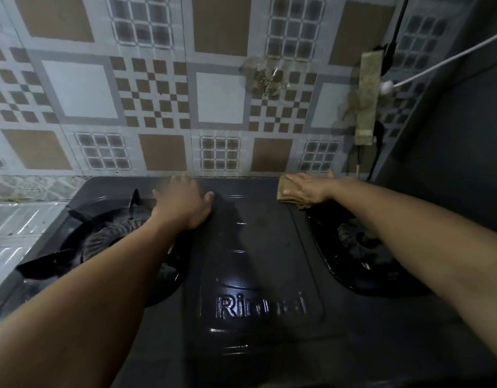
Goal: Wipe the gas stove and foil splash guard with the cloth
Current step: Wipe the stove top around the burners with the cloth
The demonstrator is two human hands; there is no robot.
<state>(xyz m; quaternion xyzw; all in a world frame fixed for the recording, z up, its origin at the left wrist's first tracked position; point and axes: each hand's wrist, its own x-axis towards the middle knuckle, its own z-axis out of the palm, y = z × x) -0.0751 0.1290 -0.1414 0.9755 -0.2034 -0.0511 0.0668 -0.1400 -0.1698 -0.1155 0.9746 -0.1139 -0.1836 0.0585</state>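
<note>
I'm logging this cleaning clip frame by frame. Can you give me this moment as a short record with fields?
surface: dark grey two-burner gas stove
backdrop: patterned foil splash guard, stained patch at upper right
cloth: folded tan cloth, at the stove's back edge above the right burner
right hand: pressing flat on the cloth
left hand: fingers spread, resting on the stove top beside the left burner

Two bare forearms in view, no sleeves showing up to frame edge. Left hand (183, 203) & right hand (309, 187): no gloves, rings, watch or wristbands visible. Short nails, seen on left thumb. Nothing else worn.
</note>
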